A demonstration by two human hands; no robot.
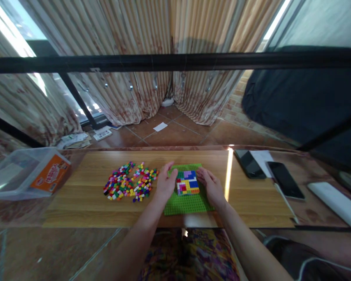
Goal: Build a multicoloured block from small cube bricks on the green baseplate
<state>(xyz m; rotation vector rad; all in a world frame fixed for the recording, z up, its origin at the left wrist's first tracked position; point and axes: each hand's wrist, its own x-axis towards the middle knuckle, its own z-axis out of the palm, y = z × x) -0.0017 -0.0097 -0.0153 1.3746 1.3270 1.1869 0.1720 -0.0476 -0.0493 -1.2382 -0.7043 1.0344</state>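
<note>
A green baseplate (188,208) lies on the wooden board in front of me. On it sits a roughly square patch of colourful building bricks (188,182), with blue, yellow, white, red, purple and orange pieces. My left hand (166,181) rests at the plate's left edge, fingers stretched out beside the bricks. Over the right side of the plate is my right hand (211,185), its fingers extended towards the patch. I see nothing held in either hand. Left of the plate spreads a heap of loose small bricks (119,182) in many colours.
A clear plastic box (14,171) with an orange label stands at the far left. On the right lie a black phone (250,164), another dark phone (285,179), white paper (262,162) and a long white device (336,203). A dark rail (175,62) crosses beyond the wooden board (87,210).
</note>
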